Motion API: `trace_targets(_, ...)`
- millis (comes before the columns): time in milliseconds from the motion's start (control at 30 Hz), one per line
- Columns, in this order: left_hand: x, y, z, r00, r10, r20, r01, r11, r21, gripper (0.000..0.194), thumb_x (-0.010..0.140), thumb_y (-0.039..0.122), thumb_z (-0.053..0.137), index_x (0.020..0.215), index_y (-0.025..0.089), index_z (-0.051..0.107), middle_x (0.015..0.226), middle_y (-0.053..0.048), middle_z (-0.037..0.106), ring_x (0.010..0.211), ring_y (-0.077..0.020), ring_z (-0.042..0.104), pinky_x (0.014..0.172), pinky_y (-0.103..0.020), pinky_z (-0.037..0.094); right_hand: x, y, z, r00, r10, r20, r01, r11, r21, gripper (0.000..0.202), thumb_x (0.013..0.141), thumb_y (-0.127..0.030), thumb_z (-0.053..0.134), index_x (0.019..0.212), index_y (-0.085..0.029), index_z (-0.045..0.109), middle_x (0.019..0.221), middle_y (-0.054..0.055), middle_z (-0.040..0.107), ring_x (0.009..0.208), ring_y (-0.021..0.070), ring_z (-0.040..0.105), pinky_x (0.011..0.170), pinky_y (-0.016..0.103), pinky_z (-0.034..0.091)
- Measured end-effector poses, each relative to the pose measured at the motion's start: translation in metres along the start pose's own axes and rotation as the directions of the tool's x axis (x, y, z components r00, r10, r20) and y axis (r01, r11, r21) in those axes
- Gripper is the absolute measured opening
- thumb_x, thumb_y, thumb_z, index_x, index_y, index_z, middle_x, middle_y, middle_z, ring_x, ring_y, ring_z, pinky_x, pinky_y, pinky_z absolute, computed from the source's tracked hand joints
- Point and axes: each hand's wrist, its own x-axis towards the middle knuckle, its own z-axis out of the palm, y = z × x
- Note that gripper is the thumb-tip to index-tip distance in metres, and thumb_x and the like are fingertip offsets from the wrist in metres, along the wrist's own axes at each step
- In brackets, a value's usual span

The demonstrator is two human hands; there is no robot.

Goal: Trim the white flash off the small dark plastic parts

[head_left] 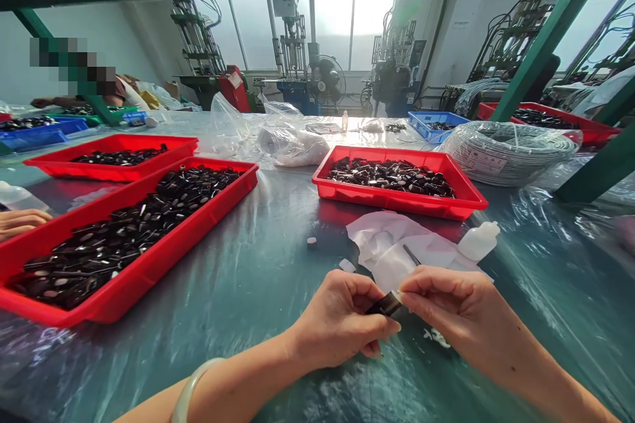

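Observation:
My left hand (340, 320) is closed around a small black plastic part (385, 305), whose end sticks out between thumb and fingers. At that end, my right hand (461, 307) pinches with thumb and forefinger. A pale bit shows at its fingertips, too small to name. Just beyond the hands lies a crumpled white cloth or paper sheet (380, 244), with a thin dark stick on it. A white squeeze bottle (480, 241) rests on its side at the sheet's right. Small white scraps (436, 337) lie on the table under my right hand.
Red trays (397, 199) (198, 231) full of small black parts stand ahead and at left. A plastic-wrapped cable coil (506, 152) sits at right, near a green post (602, 162). Another person's hand (20, 221) is at the left edge. Plastic bags (292, 145) lie farther back.

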Motion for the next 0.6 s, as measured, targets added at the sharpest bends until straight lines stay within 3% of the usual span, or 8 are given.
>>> trace_targets(200,0.001,0.002,0.001,0.999,0.003,-0.039,-0.003,1.0,-0.014,0.015,0.062,0.022,0.068,0.064,0.013,0.056,0.05,0.004,0.052,0.041,-0.008,0.052,0.039,-0.017,0.042,0.0,0.002,0.004,0.996,-0.085,-0.03,0.086,0.996,0.02,0.014,0.077,-0.03,0.06,0.071,-0.021,0.069,0.072,0.004,0.065,0.064,0.0172,0.058,0.058,0.027,0.047)
trace_targets(433,0.001,-0.001,0.002,0.997,0.022,-0.071,-0.02,1.0,0.021,0.013,0.063,0.023,0.065,0.065,0.013,0.057,0.048,0.004,0.051,0.041,-0.0091,0.053,0.038,-0.017,0.042,-0.001,0.008,0.009,0.988,-0.129,-0.087,0.129,0.992,-0.003,0.01,0.076,-0.025,0.061,0.071,-0.022,0.07,0.073,0.002,0.065,0.064,0.0154,0.058,0.057,0.023,0.046)
trace_targets(600,0.002,-0.003,0.002,0.995,0.028,-0.093,-0.021,0.997,0.079,0.011,0.063,0.021,0.062,0.06,0.015,0.053,0.046,0.005,0.049,0.04,-0.0096,0.053,0.036,-0.016,0.038,-0.002,0.009,0.013,0.995,-0.099,-0.007,0.099,0.994,0.04,0.014,0.079,-0.022,0.057,0.075,-0.021,0.07,0.076,0.001,0.063,0.067,0.0137,0.058,0.059,0.022,0.046)
